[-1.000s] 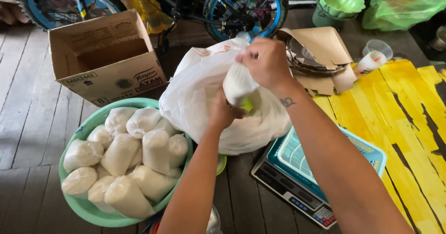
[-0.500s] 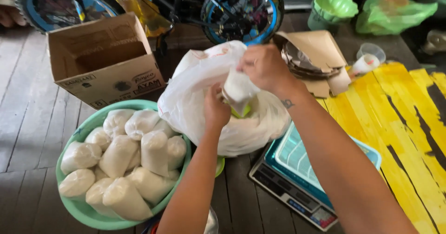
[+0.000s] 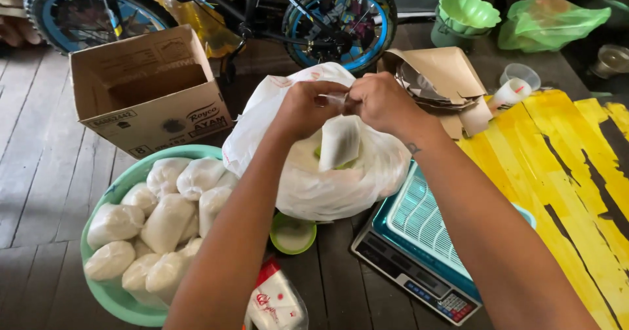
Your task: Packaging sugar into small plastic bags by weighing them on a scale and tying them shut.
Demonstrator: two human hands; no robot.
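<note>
Basin [image 3: 105, 289]: green plastic, round, holding tied white pouches [image 3: 167, 220], soft and lumpy
Box [image 3: 147, 91]: brown card, open, behind basin
Left hand [image 3: 303, 107]: fingers closed, pinching the neck of the small bag
Small bag [image 3: 339, 141]: clear film, white powder fill, long axis upright, hanging straight below both sets of fingers, over the big sack [image 3: 314, 173] of crinkled white plastic
Right hand [image 3: 379, 101]: fingers closed on the same neck, touching the left, equally near
Scale [image 3: 419, 251]: teal ribbed tray, just right of sack
</note>
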